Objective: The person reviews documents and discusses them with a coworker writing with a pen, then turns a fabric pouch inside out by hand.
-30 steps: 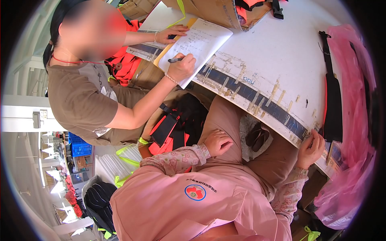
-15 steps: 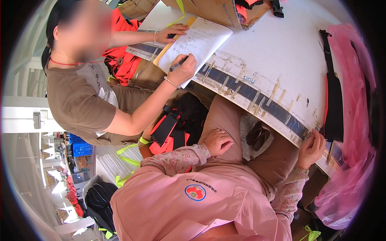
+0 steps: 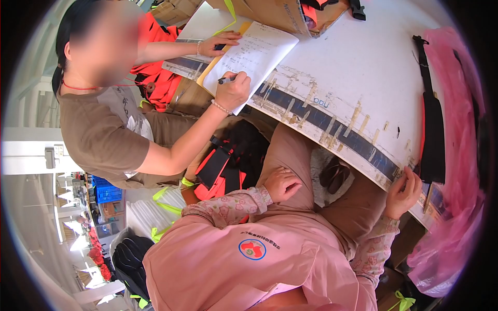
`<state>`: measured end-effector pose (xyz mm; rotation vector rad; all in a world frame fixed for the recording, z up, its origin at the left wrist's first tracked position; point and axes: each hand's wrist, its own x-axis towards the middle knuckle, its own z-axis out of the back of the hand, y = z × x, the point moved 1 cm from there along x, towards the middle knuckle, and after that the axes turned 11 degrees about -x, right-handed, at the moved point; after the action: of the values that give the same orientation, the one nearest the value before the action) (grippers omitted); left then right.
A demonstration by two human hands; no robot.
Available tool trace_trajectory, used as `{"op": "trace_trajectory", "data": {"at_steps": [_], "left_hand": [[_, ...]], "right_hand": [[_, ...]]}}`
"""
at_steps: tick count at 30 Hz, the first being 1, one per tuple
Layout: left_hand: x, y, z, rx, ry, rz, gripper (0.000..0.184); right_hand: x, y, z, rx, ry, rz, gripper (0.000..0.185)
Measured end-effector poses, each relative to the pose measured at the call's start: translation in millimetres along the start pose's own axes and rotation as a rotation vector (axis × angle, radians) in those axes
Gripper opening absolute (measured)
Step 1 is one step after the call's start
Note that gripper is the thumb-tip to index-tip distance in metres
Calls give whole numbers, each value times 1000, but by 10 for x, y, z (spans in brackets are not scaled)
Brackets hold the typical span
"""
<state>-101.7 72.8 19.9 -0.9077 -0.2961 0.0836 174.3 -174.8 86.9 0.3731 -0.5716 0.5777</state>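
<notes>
My left hand (image 3: 282, 185) rests on my brown-trousered thigh (image 3: 282, 155), its fingers loosely bent with nothing in them. At the table's front edge, my right hand (image 3: 404, 193) lies with its fingers slightly curled and apart, touching the edge and holding nothing. Just beyond it is a black strap piece with a red edge (image 3: 432, 137) on the white table (image 3: 358, 62). To the left, a co-worker's hand (image 3: 232, 92) holds a pen (image 3: 225, 81) over an open notebook (image 3: 254, 52); the other hand (image 3: 220, 44) lies on its far-left side.
A cardboard box (image 3: 275, 14) stands at the table's back. Pink plastic sheeting (image 3: 451, 217) hangs along the right. Black and red gear (image 3: 220, 168) lies between the co-worker and me. Blue crates (image 3: 106, 189) are behind at left.
The co-worker's writing hand has shifted slightly, and the pen's tilt differs. My two hands stay where they were.
</notes>
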Motion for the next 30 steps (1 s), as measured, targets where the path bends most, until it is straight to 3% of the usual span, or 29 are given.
{"op": "trace_trajectory", "data": {"at_steps": [8,30], "left_hand": [[22,23,-1,3,9,-8,8],[118,139,101,-41,104,28,11]], "right_hand": [[7,10,-7,9,-13,3,26],[-35,-22,-11,-115,102,-11,18]]}}
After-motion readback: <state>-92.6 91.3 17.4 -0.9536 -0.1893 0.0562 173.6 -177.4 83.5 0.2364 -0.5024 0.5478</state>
